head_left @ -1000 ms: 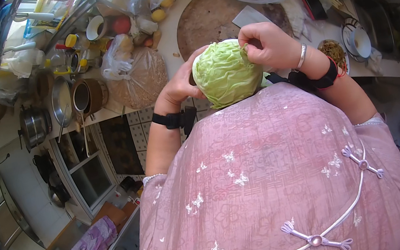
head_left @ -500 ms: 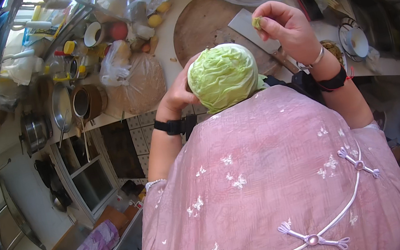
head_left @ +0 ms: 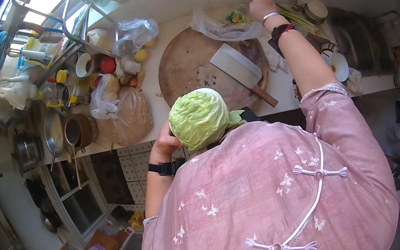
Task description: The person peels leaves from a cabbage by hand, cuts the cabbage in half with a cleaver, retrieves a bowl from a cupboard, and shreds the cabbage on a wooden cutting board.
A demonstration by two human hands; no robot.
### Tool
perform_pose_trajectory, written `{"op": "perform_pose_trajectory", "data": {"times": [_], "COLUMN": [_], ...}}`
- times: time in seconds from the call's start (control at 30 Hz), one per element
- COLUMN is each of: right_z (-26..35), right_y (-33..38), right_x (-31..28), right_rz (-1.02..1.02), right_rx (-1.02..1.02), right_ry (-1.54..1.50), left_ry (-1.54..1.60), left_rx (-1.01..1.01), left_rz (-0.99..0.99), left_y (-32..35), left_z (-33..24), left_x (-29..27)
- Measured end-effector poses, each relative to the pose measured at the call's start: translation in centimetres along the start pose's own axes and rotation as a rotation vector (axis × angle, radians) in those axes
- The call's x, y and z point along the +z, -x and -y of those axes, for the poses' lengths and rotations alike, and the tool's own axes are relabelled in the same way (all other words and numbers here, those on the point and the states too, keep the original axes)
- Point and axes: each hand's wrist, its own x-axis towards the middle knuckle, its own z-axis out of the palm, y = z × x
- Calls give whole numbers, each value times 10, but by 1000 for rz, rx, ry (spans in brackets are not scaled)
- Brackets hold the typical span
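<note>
A pale green cabbage (head_left: 200, 118) is held close to my body, at the near edge of the counter. My left hand (head_left: 165, 142) is closed round its left side; part of the fingers is hidden behind it. A loose leaf sticks out at the cabbage's right. My right hand (head_left: 263, 6) is stretched far forward, beside a clear plastic bag (head_left: 215, 28) with green and yellow scraps in it. Its fingers look drawn together and point left; whether they hold anything is hidden. A cleaver (head_left: 236, 63) with a wooden handle lies on the round wooden chopping board (head_left: 178, 59).
On the left stand a tied bag of brown grains (head_left: 130, 118), a brown pot (head_left: 82, 130), a red round fruit or vegetable (head_left: 107, 64) and bottles. Spring onions (head_left: 296, 19), a white enamel bowl (head_left: 338, 66) and a sink (head_left: 358, 40) are on the right.
My right hand has moved from above the cleaver forward to the plastic bag; the leaf scrap it pinched no longer shows. The view has shifted; my left hand still holds the cabbage.
</note>
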Motion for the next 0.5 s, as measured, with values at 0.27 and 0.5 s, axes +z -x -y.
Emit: {"op": "perform_pose_trajectory", "data": {"times": [0.27, 0.5], "right_z": [-1, 46], "right_y": [-23, 3], "right_x": [12, -9], "right_rz": [274, 503], "right_rx": [213, -98], "right_ry": [-2, 269], "left_ry": [51, 104], "left_rx": [-55, -31], "left_rz": [-108, -101], "left_y": [13, 24], "left_z": [16, 25], "left_x": [-15, -32]}}
